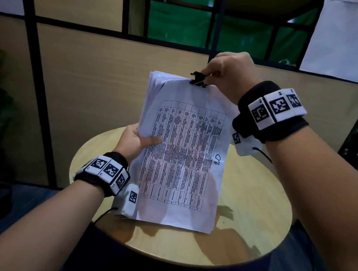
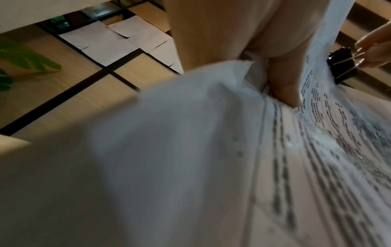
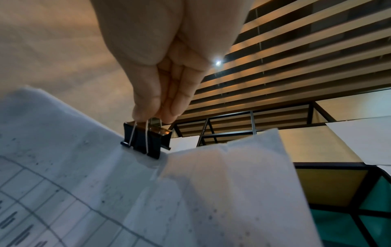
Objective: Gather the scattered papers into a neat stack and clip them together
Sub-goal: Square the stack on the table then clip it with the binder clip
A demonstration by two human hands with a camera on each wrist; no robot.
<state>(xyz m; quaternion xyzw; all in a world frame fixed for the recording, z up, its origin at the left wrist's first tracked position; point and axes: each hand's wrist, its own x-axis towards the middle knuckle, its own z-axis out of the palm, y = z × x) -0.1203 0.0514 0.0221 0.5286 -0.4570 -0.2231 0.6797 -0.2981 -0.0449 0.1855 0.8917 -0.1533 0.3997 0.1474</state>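
Two hands busy, task near its end. Right hand [image 1: 227, 74] pinches the wire handles of a black binder clip [image 1: 198, 79] between thumb and fingertips [image 3: 169, 107]; the clip sits on the top edge of the paper stack [image 1: 182, 157], jaws over the sheets as far as the right wrist view shows. Can't tell if the handles are squeezed to open it or if it already bites fully.

Left hand [image 1: 139, 141] grips the stack at its left edge, thumb [image 2: 283, 83] on the printed top page, fingers hidden behind. Stack is held up, tilted, its bottom edge on or just above the round wooden table [image 1: 254, 208]; contact not clear.

Done, by my read: papers gathered, none loose on the visible part of the table. Top sheet shows a printed grid with a handwritten "20".

Not so neat yet: at the top left corner the sheets fan apart, and in the right wrist view the edge next to the clip looks ragged and rumpled, so some pages may sit outside the bite.

Left: seat the clip, let go of the handles, maybe square the edges, lay the stack down.
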